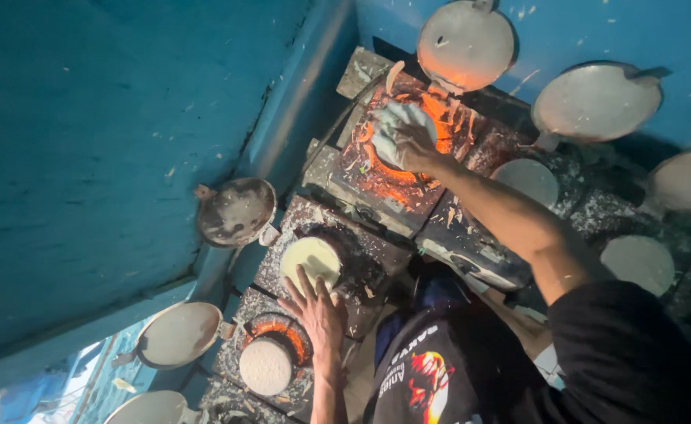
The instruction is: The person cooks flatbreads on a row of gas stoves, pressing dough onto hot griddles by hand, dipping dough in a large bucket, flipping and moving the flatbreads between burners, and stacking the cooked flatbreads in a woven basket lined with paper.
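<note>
Right hand [403, 140] with fingers [385, 126] closed around a white cloth wad [399, 132] over the glowing burner [408, 149], left hand [316, 310] with fingers spread open, fingertips touching pale batter disc [311, 261] on dark griddle [357, 271].

Just one head cam, tilted hard, looking down close over the stove [377, 196]. Blue wall [110, 141] left of it, lids [465, 43] hanging just beyond it.

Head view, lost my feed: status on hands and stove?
Left hand open, fingertips at pale batter round. Right hand shut on white cloth over glowing burner. Hinged lids alongside, nothing blocking.
</note>
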